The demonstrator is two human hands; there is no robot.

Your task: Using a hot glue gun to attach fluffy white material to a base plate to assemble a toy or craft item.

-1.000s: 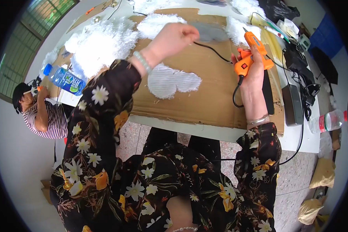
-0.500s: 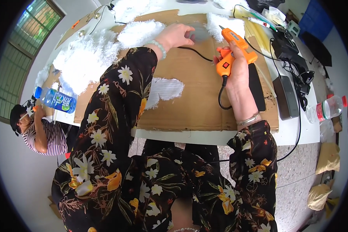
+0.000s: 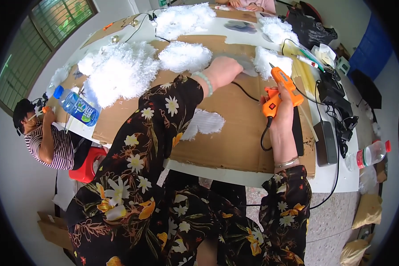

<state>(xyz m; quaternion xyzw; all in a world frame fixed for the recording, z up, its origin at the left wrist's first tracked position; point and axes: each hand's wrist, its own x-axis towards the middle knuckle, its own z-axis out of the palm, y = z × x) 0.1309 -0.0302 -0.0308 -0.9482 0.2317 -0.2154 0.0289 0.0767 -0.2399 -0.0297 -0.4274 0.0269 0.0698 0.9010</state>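
My left hand (image 3: pixel 224 71) is closed over the far part of a brown cardboard sheet (image 3: pixel 235 150), its fingertips at the edge of a thin grey see-through piece (image 3: pixel 249 68). The fingers curl out of sight, so what they pinch is hidden. In my right hand (image 3: pixel 284 117) is an orange hot glue gun (image 3: pixel 277 103), its nozzle tilted up and to the left, close to a fluffy white piece (image 3: pixel 270 62). A white ribbed scrap (image 3: pixel 208 122) lies on the cardboard below my left forearm.
Fluffy white piles (image 3: pixel 124 73) cover the table's left side, beside a blue-capped bottle (image 3: pixel 77 106). Power adapters (image 3: pixel 326 142) and cables line the right edge, with a red-capped bottle (image 3: pixel 370 155) beyond. One person (image 3: pixel 48 137) sits at left; another person's hands (image 3: pixel 248 6) show at the far side.
My left hand has gone from spread fingers to a closed shape at the grey piece. The view has tilted up, showing more of the far table. My right hand still holds the glue gun.
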